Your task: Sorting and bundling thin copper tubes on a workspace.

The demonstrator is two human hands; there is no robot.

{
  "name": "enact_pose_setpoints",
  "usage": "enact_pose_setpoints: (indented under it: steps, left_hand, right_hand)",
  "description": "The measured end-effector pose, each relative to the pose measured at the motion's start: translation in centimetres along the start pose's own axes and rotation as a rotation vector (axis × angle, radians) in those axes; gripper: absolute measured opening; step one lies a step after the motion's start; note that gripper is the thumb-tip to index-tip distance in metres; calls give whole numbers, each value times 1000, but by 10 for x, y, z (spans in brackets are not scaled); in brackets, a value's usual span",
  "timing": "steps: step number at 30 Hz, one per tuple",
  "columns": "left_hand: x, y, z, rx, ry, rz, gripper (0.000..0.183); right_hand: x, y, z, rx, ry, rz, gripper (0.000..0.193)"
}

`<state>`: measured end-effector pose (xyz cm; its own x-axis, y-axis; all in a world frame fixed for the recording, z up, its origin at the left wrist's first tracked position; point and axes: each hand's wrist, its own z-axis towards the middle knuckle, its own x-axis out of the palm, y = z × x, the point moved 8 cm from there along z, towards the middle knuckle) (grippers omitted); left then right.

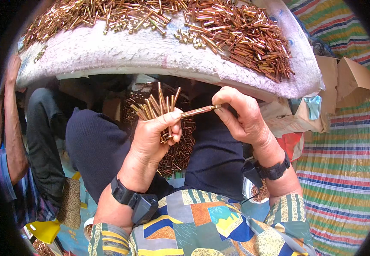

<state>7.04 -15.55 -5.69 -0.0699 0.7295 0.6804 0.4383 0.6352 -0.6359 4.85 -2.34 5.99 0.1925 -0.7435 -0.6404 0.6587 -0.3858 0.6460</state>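
My left hand [150, 136] is closed around a bunch of long copper-coloured bolts [161, 102], which fan out upward from the fist. One bolt [197, 112] lies sideways under the left thumb, pointing at my right hand [246, 117]. With thumb and forefinger, the right hand pinches that bolt's far end, where a small brassy nut [216, 106] partly shows. Below the hands, between my knees, lies a heap of similar bolts [176, 160]. Larger piles of bolts [253, 38] and a few clusters of small nuts [189, 39] rest on the work surface ahead.
The work surface has a thick white padded edge [108, 51]. At far left another person's arm [12, 115] reaches to that edge. A cardboard box [353, 81] stands at right on a striped sheet [342, 170]. A white bucket [257, 192] with copper-coloured pieces sits by my right forearm.
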Motion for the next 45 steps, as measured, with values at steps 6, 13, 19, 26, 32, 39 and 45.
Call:
enact_pose_setpoints:
  steps: [6, 13, 19, 26, 32, 39, 45]
  left_hand:
    - [3, 1, -1, -12, -5, 28, 17]
    - [-2, -5, 1, 65, 3, 74, 14]
    - [-10, -10, 0, 80, -42, 119, 16]
    - [-11, -13, -5, 57, -40, 132, 17]
    - [-13, -16, -8, 51, -10, 105, 14]
    - [-14, -16, -8, 84, 16, 118, 13]
    - [-16, -21, -10, 99, -26, 173, 20]
  right_hand:
    - [-4, 5, -5, -54, 6, -85, 10]
    - [15, -28, -14, 342, 64, 145, 15]
    - [30, -41, -23, 361, 105, 283, 14]
    - [24, -18, -9, 167, -10, 53, 10]
    - [41, -34, -17, 434, 74, 483, 22]
    - [37, -37, -20, 448, 69, 399, 19]
    - [39, -28, -22, 344, 80, 217, 14]
